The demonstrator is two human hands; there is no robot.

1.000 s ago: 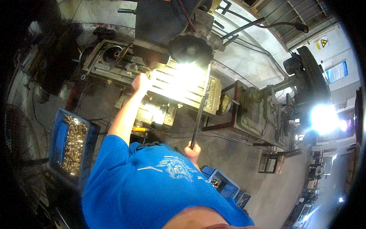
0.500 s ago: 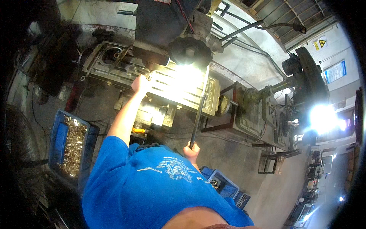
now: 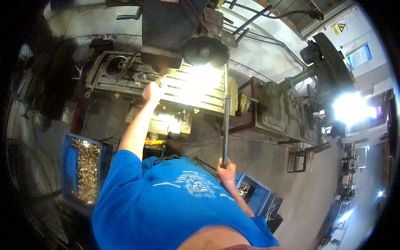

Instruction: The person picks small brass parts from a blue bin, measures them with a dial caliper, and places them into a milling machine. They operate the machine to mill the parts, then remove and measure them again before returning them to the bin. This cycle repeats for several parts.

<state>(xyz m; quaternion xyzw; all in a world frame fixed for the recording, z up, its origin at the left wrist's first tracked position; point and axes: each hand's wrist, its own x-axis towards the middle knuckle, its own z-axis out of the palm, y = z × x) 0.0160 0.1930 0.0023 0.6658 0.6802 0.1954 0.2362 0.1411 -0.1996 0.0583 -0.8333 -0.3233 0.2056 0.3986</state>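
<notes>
My right hand [image 3: 226, 171] is wrapped round the lower end of a long dark lever bar [image 3: 226, 129], which runs up to the machine head [image 3: 168, 31]. My left hand [image 3: 151, 92] is closed at the front edge of the slotted machine table [image 3: 129, 81], below the machine head. Whatever its fingers hold is hidden by the hand and by glare. A bright work light washes out the middle of the table just right of that hand.
A blue bin [image 3: 68, 166] full of small shiny metal parts stands at my left. Another blue bin [image 3: 259, 195], holding a few parts, is at my lower right. An orange-handled tool [image 3: 153, 142] lies below the table. A second machine [image 3: 271, 106] stands to the right.
The lever's lower end has swung right with my right hand, so the bar now hangs nearly straight. My left hand stays at the table edge. The whole view has shifted slightly.
</notes>
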